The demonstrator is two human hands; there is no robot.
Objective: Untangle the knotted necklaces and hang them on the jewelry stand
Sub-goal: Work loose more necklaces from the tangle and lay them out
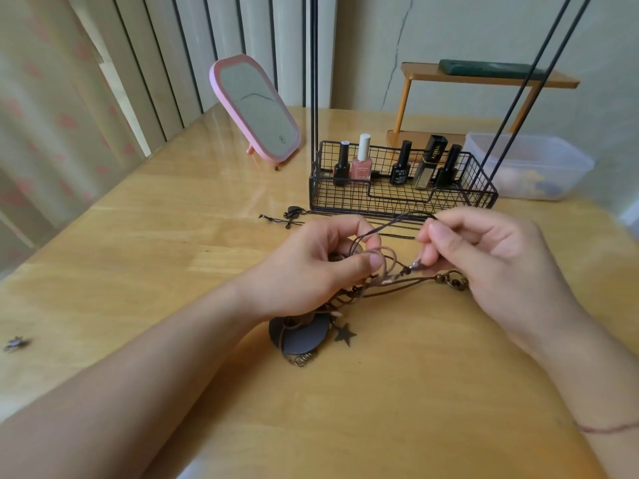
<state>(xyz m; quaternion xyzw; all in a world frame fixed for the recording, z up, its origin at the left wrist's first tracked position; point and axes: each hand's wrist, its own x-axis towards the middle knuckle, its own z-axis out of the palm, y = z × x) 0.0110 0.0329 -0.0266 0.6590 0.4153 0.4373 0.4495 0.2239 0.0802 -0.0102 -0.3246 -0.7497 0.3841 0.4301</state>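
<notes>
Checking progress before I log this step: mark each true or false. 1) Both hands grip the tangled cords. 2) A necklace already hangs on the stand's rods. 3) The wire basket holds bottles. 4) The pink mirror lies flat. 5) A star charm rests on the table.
1) True: the left hand and right hand pinch the tangled cords.
2) False: the stand's rods show no necklace hanging.
3) True: the wire basket holds bottles.
4) False: the pink mirror stands propped.
5) True: the star charm lies on the table.
</notes>
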